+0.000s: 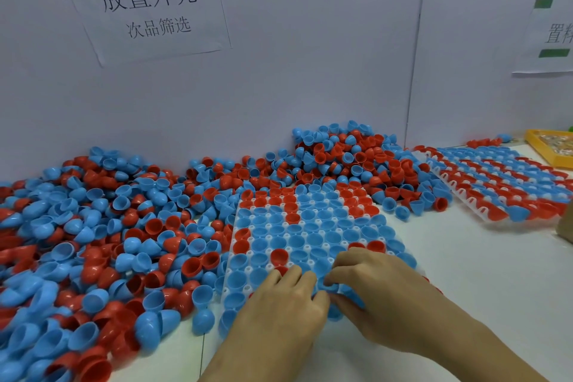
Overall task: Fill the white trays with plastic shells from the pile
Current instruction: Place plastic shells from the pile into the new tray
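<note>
Your pile along the bench's back and left edges mixes blue and red shells. The white tray at the front edge shows mostly blue with red patches; the tray toward the right edge runs in blue and red stripes, beside a yellow bin

Two hands, two white trays, two paper signs, one yellow bin.

light: bright, even, cool, from overhead | shadows: faint, soft, under hands | glare: small highlights on shells | blur: shells smeared at left and lower-left edge, centre sharper | distortion: wide-angle, wall seams lean, sign skewed
</note>
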Motion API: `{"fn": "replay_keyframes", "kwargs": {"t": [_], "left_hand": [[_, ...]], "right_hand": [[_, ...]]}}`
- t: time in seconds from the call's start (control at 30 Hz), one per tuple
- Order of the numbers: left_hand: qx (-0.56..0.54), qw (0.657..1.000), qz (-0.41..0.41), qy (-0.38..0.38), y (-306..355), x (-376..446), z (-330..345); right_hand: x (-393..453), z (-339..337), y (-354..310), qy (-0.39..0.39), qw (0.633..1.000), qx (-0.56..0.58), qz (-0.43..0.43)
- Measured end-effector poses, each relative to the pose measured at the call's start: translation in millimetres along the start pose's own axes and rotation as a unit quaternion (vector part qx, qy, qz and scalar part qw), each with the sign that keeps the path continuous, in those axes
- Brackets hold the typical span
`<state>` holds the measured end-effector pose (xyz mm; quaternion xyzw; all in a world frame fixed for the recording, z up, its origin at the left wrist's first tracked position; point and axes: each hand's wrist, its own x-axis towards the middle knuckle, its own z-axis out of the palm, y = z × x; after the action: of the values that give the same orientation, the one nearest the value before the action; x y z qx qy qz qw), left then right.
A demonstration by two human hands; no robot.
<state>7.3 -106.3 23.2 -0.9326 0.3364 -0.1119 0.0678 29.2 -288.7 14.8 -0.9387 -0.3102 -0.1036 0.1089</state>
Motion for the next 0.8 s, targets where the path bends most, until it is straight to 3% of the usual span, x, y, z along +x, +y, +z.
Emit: {"fn": "replay_keyframes", "kwargs": {"t": [0.4, 0.67, 0.8], "left_hand": [[0.016, 1.000, -0.004, -0.009, -2, -3, 3], [-0.031, 1.000, -0.001, 0.001, -4, -6, -4], [-0.039, 0.995, -0.003, 0.093, -7, -12, 14]], "right_hand": [[6, 6, 6, 0.003, 1.000, -0.007, 0.004], [5, 0, 9, 0.018, 1.000, 0.000, 0.015], [5, 2, 11, 0.012, 1.000, 0.005, 0.010]]}}
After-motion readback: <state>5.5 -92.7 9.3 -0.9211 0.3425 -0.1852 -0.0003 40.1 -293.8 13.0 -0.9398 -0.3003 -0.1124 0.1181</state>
